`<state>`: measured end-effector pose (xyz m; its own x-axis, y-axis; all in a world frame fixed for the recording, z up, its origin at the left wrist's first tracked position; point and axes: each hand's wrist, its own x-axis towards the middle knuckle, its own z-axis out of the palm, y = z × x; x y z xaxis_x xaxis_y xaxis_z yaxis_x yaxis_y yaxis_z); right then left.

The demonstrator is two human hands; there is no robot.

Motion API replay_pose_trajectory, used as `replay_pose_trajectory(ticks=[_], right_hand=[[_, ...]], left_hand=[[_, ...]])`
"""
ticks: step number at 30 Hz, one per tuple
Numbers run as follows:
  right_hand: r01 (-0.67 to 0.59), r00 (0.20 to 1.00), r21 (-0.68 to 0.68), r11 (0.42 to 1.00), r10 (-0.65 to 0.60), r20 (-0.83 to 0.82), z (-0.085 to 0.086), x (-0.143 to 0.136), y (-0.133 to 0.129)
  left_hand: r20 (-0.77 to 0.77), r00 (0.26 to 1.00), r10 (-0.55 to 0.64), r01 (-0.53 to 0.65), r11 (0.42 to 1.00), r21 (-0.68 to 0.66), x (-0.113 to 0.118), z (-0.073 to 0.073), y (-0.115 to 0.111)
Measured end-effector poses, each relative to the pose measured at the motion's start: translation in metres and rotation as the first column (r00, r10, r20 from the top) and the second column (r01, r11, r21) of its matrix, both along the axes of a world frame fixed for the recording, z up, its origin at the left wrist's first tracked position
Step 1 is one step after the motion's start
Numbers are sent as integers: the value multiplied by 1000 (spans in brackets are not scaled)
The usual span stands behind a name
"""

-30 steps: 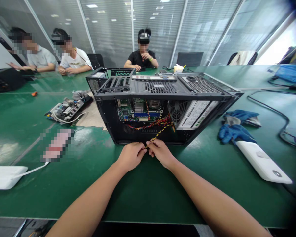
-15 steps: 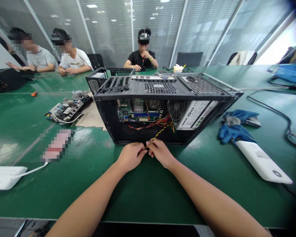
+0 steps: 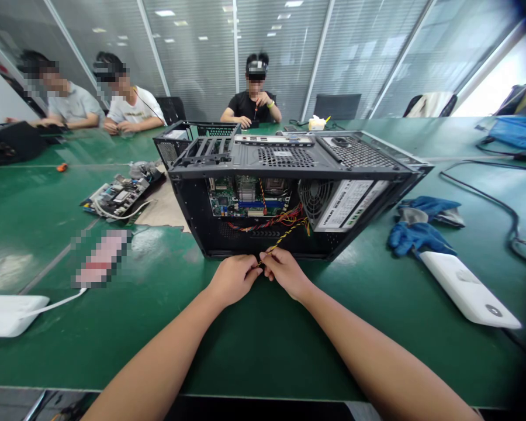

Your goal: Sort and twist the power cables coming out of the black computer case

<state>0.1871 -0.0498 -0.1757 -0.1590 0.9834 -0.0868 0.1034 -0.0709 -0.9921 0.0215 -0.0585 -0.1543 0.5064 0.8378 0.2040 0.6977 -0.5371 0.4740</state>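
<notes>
An open black computer case (image 3: 289,164) lies on the green table, its open side facing me. Inside are a motherboard (image 3: 245,196), a power supply (image 3: 348,202) with a fan, and bundles of coloured wires (image 3: 274,222). A twisted yellow-and-black cable (image 3: 284,235) runs out over the case's near edge to my fingers. My left hand (image 3: 236,278) pinches its end, and my right hand (image 3: 284,270) pinches it just beside, fingertips nearly touching. What sits at the cable's tip is hidden by my fingers.
Left are a circuit board assembly (image 3: 120,193) on cardboard, a pink blurred device (image 3: 103,257) and a white power bank (image 3: 13,316). Right are blue gloves (image 3: 421,228), another white power bank (image 3: 469,289) and a black cable (image 3: 486,196). Three people sit across the table.
Both my hands keep their pinch on the cable with hardly any movement. Across the table, the middle person's raised hand has lowered slightly, and the far-left person's outstretched hand has drawn in.
</notes>
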Motion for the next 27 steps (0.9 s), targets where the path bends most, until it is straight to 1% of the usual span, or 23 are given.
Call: replay_pose_trajectory(ticks=[6,13,21,27], right_hand=[[5,1000,-3,1000,-5,-9,1,0,-1],[14,1000,-12,1000,-14,-8,2,0,0],[5,1000,1,1000,-5,18,1,0,-1],[7,1000,-2,1000,-7,15,2,0,0]], left_hand=[[-8,1000,-17,17,1000,9,-1,0,1],[-37,999,-4,4,1000,13,1,2,0],[-23,1000,-15,16,1000,17,-1,-3,1],[-40,999,-9,10,1000,24,-1,-2,1]])
